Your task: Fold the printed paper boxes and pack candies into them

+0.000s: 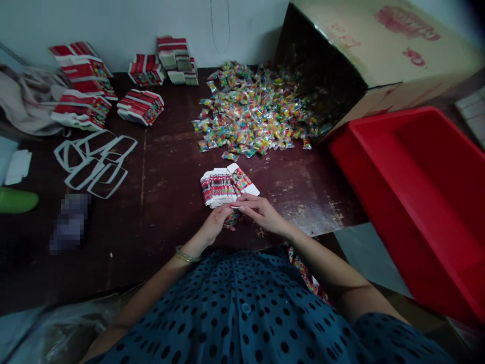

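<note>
Near the table's front edge, my left hand point(215, 225) is closed around a small printed carton point(232, 218), most of it hidden by the fingers. My right hand point(261, 211) meets it from the other side, its fingers pinched at the carton's white upper edge. Just beyond my hands lies a fanned row of flat red-and-white cartons point(220, 188), with one patterned carton point(242, 181) resting askew at its right end. Farther back spreads a heap of small clear packets of colourful candy point(250, 116).
Bundles of folded cartons point(140, 107) stand at the back left, near pale band-like loops point(96, 162). At far left are a green object point(17, 200) and a blurred dark item point(71, 222). A large cardboard box point(401, 50) and a red bin point(420, 202) occupy the right.
</note>
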{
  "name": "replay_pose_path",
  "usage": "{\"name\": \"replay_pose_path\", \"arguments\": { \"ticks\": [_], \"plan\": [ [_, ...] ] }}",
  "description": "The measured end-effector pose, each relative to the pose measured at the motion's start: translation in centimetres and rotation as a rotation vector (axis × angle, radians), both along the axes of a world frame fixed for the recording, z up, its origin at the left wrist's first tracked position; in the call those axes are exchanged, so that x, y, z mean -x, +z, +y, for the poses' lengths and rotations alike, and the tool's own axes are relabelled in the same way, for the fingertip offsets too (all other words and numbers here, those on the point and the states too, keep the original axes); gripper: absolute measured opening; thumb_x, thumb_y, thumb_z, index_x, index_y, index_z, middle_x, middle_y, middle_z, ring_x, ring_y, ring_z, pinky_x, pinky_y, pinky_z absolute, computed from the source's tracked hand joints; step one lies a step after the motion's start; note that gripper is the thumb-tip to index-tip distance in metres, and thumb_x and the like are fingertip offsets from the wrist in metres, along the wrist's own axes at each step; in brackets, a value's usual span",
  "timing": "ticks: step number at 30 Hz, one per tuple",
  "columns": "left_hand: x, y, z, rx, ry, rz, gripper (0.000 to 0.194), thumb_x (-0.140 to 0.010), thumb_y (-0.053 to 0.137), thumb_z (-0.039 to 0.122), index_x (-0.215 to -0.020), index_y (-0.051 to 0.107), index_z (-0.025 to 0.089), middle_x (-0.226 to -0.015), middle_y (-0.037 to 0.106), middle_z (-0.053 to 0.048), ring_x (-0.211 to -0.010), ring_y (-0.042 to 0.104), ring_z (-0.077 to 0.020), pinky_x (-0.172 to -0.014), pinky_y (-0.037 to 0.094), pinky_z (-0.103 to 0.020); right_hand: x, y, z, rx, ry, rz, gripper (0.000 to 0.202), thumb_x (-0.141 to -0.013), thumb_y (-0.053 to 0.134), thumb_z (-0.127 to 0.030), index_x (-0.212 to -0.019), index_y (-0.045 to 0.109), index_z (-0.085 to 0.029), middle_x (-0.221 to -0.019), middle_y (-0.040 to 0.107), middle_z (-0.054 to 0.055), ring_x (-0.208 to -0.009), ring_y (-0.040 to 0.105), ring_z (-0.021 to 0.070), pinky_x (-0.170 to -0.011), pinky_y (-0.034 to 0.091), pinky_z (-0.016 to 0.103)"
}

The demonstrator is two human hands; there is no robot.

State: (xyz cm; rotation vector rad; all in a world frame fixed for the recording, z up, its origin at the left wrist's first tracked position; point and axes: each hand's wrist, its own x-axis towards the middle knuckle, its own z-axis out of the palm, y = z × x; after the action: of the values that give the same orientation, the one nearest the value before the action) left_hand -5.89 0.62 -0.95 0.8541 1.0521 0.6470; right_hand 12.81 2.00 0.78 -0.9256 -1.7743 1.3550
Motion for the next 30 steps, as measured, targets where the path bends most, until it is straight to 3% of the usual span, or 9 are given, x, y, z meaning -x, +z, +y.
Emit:
{"name": "replay_pose_path", "arguments": {
  "ticks": [5,9,12,15,18,20,23,26,30],
  "plan": [
    [0.7,0.0,-0.1,-0.016,-0.104,-0.153,0.046,-0.080,0.063,0.034,-0.122,0.060,0.017,-0.108,0.065,-0.008,-0.090,0.060,-0.0203,-0.067,0.053,-0.027,-0.1,-0.8,0.2,0.018,-0.114,-0.004,0.023,-0.087,0.061,-0.033,-0.105,0.072,-0.023,-0.100,0.069,0.006,-0.094,0.063,0.0171,-0.088,0.048,0.033],
    [0.5,-0.1,-0.8,0.125,-0.133,-0.207,0.051,-0.083,0.062,0.035,-0.130,0.052,0.019,-0.108,0.064,-0.011,-0.082,0.065,-0.0206,-0.057,0.052,-0.025,-0.1,-1.6,-1.4,-0.094,-0.116,-0.073,0.031,-0.088,0.059,-0.031,-0.118,0.066,-0.024,-0.114,0.066,0.009,-0.106,0.059,0.0194,-0.094,0.046,0.036],
    [-0.4,0.0,-1.5,0.228,-0.201,-0.224,0.050,-0.085,0.059,0.041,-0.130,0.052,0.021,-0.115,0.062,-0.013,-0.088,0.065,-0.0234,-0.061,0.055,-0.031,-2.3,-1.0,-2.9,0.014,-0.125,-0.085,0.031,-0.090,0.057,-0.032,-0.117,0.066,-0.023,-0.112,0.067,0.009,-0.104,0.061,0.0187,-0.091,0.048,0.034],
    [-0.7,0.1,-1.5,0.174,-0.297,-0.140,0.045,-0.084,0.060,0.042,-0.124,0.059,0.021,-0.121,0.060,-0.012,-0.105,0.059,-0.0251,-0.078,0.054,-0.035,-6.5,1.0,-3.5,0.243,0.186,-0.188,0.029,-0.090,0.055,-0.035,-0.108,0.070,-0.019,-0.102,0.071,0.007,-0.092,0.065,0.0164,-0.083,0.050,0.029],
    [-0.1,0.0,-0.6,0.088,-0.192,-0.037,0.041,-0.083,0.061,0.041,-0.119,0.061,0.020,-0.115,0.062,-0.011,-0.105,0.059,-0.0230,-0.085,0.051,-0.035,-9.2,1.9,-2.2,0.302,0.473,-0.345,0.029,-0.090,0.055,-0.038,-0.103,0.072,-0.018,-0.095,0.072,0.005,-0.085,0.066,0.0156,-0.081,0.050,0.027],
    [0.4,-0.1,0.2,0.081,-0.088,-0.014,0.039,-0.084,0.060,0.041,-0.115,0.061,0.018,-0.110,0.063,-0.011,-0.099,0.061,-0.0214,-0.083,0.050,-0.034,-8.9,0.9,-0.1,0.125,0.321,-0.422,0.029,-0.091,0.053,-0.036,-0.108,0.069,-0.019,-0.103,0.071,0.006,-0.093,0.064,0.0174,-0.087,0.049,0.030],
    [0.9,-0.3,0.9,0.090,-0.074,-0.016,0.037,-0.083,0.060,0.039,-0.113,0.060,0.016,-0.108,0.064,-0.011,-0.093,0.062,-0.0200,-0.080,0.050,-0.033,-6.2,-2.3,4.3,-0.265,0.017,-0.598,0.041,-0.089,0.053,-0.027,-0.128,0.056,-0.017,-0.131,0.056,0.013,-0.119,0.051,0.0240,-0.100,0.041,0.040],
    [1.1,-0.2,1.0,0.123,-0.124,-0.017,0.038,-0.083,0.061,0.039,-0.113,0.060,0.016,-0.105,0.064,-0.011,-0.091,0.062,-0.0197,-0.078,0.049,-0.032,-3.7,-4.6,7.6,-0.505,0.123,-0.830,0.051,-0.085,0.058,-0.024,-0.133,0.050,-0.013,-0.140,0.047,0.015,-0.125,0.044,0.0291,-0.100,0.038,0.045],
    [1.2,-0.1,0.9,0.158,-0.106,-0.035,0.039,-0.081,0.063,0.039,-0.113,0.061,0.016,-0.103,0.065,-0.011,-0.089,0.062,-0.0193,-0.078,0.049,-0.032,-3.1,-4.8,8.3,-0.609,0.245,-0.978,0.031,-0.093,0.045,-0.021,-0.114,0.065,-0.012,-0.127,0.060,0.014,-0.104,0.057,0.0243,-0.092,0.042,0.039]
  ]
}}
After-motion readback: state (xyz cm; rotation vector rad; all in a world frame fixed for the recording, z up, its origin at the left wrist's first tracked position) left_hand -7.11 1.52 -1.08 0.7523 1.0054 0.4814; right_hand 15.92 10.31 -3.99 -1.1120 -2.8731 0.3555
